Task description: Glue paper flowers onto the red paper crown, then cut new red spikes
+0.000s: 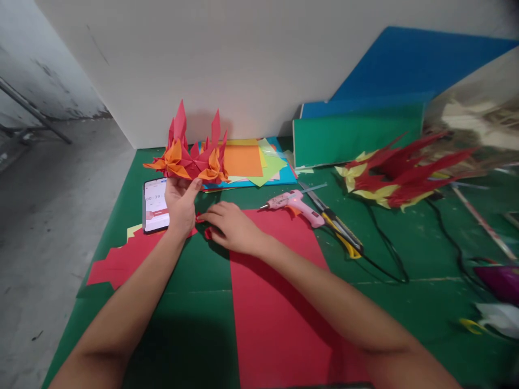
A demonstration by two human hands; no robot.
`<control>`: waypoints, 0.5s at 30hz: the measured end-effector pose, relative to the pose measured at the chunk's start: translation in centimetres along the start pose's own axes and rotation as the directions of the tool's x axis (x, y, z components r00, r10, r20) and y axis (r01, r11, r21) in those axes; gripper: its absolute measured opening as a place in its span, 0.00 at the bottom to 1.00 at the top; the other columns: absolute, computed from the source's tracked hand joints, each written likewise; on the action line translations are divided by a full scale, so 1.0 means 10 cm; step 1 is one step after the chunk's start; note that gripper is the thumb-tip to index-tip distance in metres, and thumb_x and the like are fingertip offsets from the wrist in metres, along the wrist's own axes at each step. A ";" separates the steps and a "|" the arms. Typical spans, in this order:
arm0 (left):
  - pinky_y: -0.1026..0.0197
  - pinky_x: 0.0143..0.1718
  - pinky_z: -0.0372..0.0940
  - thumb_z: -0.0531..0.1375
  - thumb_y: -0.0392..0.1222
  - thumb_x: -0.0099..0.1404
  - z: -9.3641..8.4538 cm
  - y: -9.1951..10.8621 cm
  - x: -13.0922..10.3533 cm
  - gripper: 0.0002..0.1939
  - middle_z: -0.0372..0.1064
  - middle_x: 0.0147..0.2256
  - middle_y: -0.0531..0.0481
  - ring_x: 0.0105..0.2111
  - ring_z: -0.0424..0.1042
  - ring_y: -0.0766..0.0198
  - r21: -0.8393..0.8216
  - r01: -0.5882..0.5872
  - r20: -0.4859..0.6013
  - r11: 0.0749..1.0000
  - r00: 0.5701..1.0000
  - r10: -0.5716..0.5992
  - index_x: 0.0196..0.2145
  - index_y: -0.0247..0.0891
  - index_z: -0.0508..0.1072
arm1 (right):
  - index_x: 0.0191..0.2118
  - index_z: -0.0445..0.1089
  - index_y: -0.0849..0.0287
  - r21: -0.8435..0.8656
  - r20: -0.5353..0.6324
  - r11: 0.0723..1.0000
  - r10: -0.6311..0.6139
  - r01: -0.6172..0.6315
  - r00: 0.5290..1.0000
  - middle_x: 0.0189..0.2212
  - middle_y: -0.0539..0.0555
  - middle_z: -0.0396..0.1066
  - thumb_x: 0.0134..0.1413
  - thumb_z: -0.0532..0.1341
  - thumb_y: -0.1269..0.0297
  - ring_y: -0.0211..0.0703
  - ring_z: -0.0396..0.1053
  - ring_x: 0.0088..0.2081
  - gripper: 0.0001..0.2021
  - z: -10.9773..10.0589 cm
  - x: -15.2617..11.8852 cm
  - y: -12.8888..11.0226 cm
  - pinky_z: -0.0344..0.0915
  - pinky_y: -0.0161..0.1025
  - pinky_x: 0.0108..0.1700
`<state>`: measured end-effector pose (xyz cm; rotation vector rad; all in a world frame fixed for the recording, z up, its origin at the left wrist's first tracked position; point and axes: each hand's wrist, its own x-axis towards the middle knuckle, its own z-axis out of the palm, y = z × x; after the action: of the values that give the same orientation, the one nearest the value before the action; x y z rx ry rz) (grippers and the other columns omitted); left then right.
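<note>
My left hand [181,202] grips the underside of a red and orange folded-paper crown [194,159], holding it up above the table in front of the white board. Pointed red spikes rise from the crown, and orange folded petals ring its lower edge. Just right of it, my right hand [233,227] is low over the table with its fingers curled. A small red paper piece [199,218] shows at its fingertips, and another red scrap [208,233] lies under the thumb. Beneath the right wrist is a large red paper sheet [271,302].
A phone [154,205] and cut red paper [125,256] lie left. Coloured sheets [243,161] are stacked behind. To the right are a pink glue gun [295,205], a yellow-black cutter [340,227], black cords and a red-yellow paper crown [399,175]. A green box [357,138] stands at the back.
</note>
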<state>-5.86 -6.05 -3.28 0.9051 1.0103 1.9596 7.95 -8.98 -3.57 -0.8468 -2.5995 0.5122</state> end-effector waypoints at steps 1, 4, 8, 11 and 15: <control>0.63 0.30 0.69 0.73 0.44 0.44 0.01 0.01 0.00 0.21 0.70 0.28 0.55 0.28 0.72 0.65 0.009 -0.005 -0.002 1.000 1.000 0.005 0.34 0.45 0.70 | 0.52 0.67 0.60 -0.015 0.002 1.000 -0.015 0.015 1.000 0.49 0.62 0.68 0.54 0.57 0.68 0.52 0.63 0.51 0.18 -0.01 0.04 0.00 0.60 0.48 0.51; 0.62 0.31 0.69 0.73 0.43 0.45 0.01 0.01 0.00 0.19 0.70 0.29 0.55 0.29 0.72 0.65 0.018 -0.016 -0.006 1.000 1.000 0.016 0.32 0.45 0.69 | 0.52 0.67 0.63 -0.039 0.057 0.996 -0.077 0.079 0.995 0.58 0.67 0.59 0.55 0.61 0.56 0.57 0.55 0.59 0.22 0.03 0.14 -0.01 0.56 0.51 0.58; 0.62 0.32 0.68 0.73 0.43 0.45 0.03 -0.01 0.01 0.19 0.71 0.30 0.55 0.31 0.72 0.65 0.004 -0.015 0.004 1.000 1.000 0.015 0.33 0.44 0.69 | 0.51 0.69 0.61 -0.164 0.192 0.976 -0.110 0.142 0.975 0.54 0.65 0.64 0.57 0.60 0.53 0.54 0.61 0.52 0.20 0.17 0.16 0.00 0.61 0.50 0.53; 0.62 0.34 0.68 0.72 0.46 0.46 0.08 -0.01 -0.03 0.21 0.70 0.30 0.55 0.31 0.73 0.64 0.021 -0.013 0.016 1.000 1.000 0.013 0.35 0.43 0.68 | 0.51 0.68 0.60 -0.257 0.182 0.959 -0.072 0.118 0.981 0.50 0.63 0.66 0.61 0.57 0.63 0.51 0.64 0.47 0.15 0.20 0.11 -0.01 0.64 0.47 0.46; 0.62 0.34 0.69 0.72 0.51 0.47 0.17 -0.05 -0.19 0.23 0.69 0.28 0.56 0.30 0.73 0.66 0.047 -0.037 0.024 0.998 0.999 0.036 0.36 0.41 0.68 | 0.47 0.70 0.61 -0.213 0.186 0.970 -0.078 0.117 0.979 0.45 0.63 0.68 0.59 0.59 0.65 0.50 0.65 0.44 0.12 -0.01 -0.08 -0.09 0.65 0.46 0.41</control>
<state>-3.36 -6.86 -3.44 0.9769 1.0381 1.9582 8.15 -10.12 -3.28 -0.7661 -2.8862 0.2820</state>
